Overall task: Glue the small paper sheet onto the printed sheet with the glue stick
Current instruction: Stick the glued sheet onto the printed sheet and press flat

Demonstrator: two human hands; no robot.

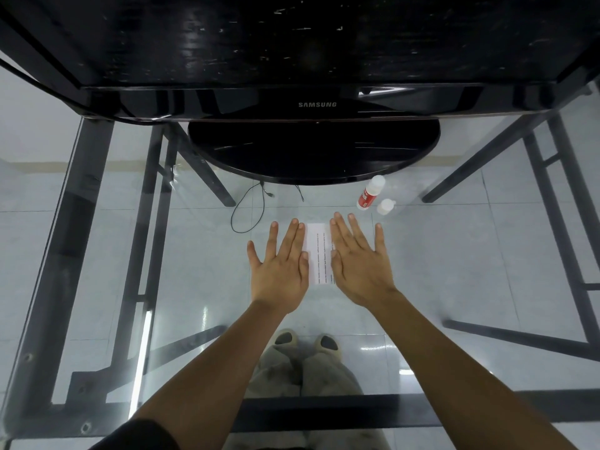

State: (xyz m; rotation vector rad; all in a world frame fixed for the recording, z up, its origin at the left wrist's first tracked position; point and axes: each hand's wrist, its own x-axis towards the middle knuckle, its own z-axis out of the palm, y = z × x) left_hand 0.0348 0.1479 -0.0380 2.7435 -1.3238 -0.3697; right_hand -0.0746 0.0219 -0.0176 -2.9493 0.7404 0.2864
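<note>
While both hands are laid flat with fingers spread, nothing is gripped: the left hand and right hand flank the printed sheet at frame centre on the glass table. Up right, the uncapped glue stick is seen beside its cap.

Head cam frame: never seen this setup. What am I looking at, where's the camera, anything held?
There is no machine here: a person works with bare hands, and the one camera sits on their head, looking down. The surface is a glass table, so the floor and the person's feet show through. The left hand and right hand lie open and flat on either side of a white paper with printed lines. Neither holds anything. The glue stick stands uncapped, its cap beside it. A Samsung monitor stands behind.
</note>
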